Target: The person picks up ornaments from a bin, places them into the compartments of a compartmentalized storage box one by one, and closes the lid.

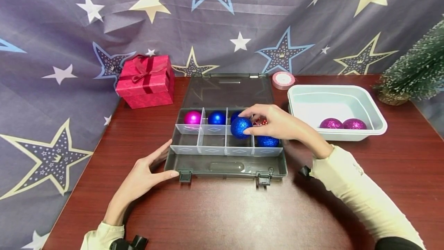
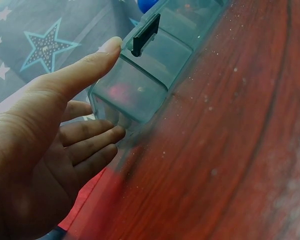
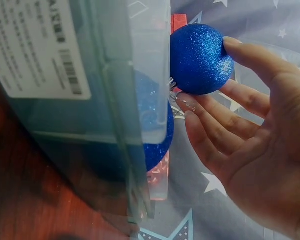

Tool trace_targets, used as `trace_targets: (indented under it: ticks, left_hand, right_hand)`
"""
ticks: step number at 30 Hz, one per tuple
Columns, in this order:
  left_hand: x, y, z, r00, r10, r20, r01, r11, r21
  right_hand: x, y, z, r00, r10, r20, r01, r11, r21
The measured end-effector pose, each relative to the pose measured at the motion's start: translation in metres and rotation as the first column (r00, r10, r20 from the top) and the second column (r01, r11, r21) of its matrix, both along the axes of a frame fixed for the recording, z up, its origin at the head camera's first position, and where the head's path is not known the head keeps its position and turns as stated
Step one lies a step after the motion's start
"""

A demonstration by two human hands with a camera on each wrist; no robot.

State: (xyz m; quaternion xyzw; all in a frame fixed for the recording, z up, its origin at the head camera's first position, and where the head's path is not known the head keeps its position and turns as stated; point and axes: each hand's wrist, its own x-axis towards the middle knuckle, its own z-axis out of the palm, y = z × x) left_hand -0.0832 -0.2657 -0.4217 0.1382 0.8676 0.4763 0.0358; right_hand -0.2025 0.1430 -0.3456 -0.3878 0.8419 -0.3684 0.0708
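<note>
Nearest us, the two pale sleeves, left (image 1: 100, 236) and right (image 1: 347, 184), reach in over the dark red wooden table (image 1: 222, 219). The left hand (image 1: 143, 174) is spread loosely at the near left corner of the grey translucent box (image 1: 197, 161); we see its thumb along the near edge, close to the left latch (image 1: 185, 176), and its fingers against the left side. The box has two rows of four compartments, and in the near row a glittery blue ball (image 1: 268, 142) sits in the rightmost one. The right hand (image 1: 274, 120) pinches another ball, the held blue glitter ball (image 1: 239, 128), between thumb and fingers; we see it raised over the box, in line with the third column from the left. In the far row, from left to right, we make out a shiny pink ball (image 1: 192, 117), a smooth blue ball (image 1: 216, 118), a dark blue ball (image 1: 234, 115) partly hidden, and something red that the hand half covers. To the right, a white tub (image 1: 336, 136) holds two magenta glitter balls (image 1: 354, 124) side by side. Farther back lie the opened lid (image 1: 227, 93), a red gift box (image 1: 145, 88) at left, a pink-and-white roll (image 1: 283, 80), and a frosted tree (image 1: 416, 65) at far right, before a starry cloth (image 1: 173, 26).
</note>
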Motion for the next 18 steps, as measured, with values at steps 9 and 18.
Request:
trace_targets:
  ticks: [9,18]
  left_hand:
    - [-0.0008,0.0001,-0.0001,1.000,-0.005,0.004,0.005,1.000,0.002]
    - [-0.0011,0.0003,0.0007,1.000,-0.013,-0.006,0.013,1.000,0.009]
  right_hand:
    - [0.0002,-0.0028,-0.0046,1.000,0.024,0.000,-0.024,1.000,0.000]
    - [0.0010,0.0041,-0.0032,1.000,0.012,-0.013,-0.013,0.999,-0.031]
